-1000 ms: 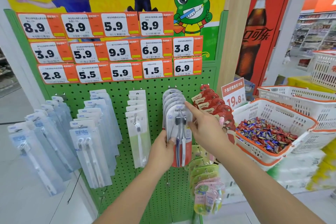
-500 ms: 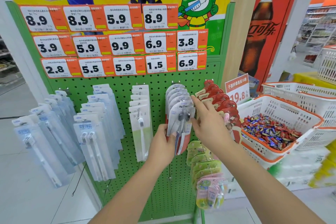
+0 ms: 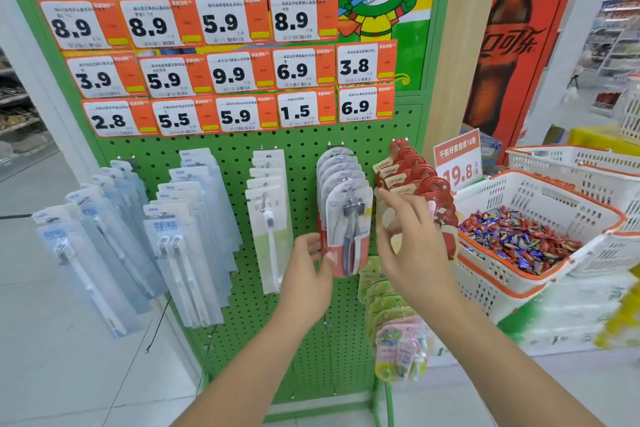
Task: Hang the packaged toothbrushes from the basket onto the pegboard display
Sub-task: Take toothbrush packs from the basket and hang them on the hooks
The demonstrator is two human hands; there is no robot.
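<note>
The green pegboard (image 3: 304,146) carries several rows of hanging toothbrush packs. The front pack of the middle row, a grey and red toothbrush pack (image 3: 348,229), hangs on its hook in front of similar ones. My left hand (image 3: 308,270) pinches its lower left edge, thumb on the front. My right hand (image 3: 410,239) hovers just right of the pack with fingers loosely spread, blurred, in front of the red packs (image 3: 420,184). It holds nothing.
Pale blue packs (image 3: 187,236) and white packs (image 3: 272,218) hang to the left. Green and pink packs (image 3: 394,329) hang below right. A white and orange basket (image 3: 550,194) of candies stands at the right beside a price sign (image 3: 457,163).
My right hand has come off the top of the grey and red pack and moved right. The pack now hangs straighter on its hook, with my left hand still at its bottom.
</note>
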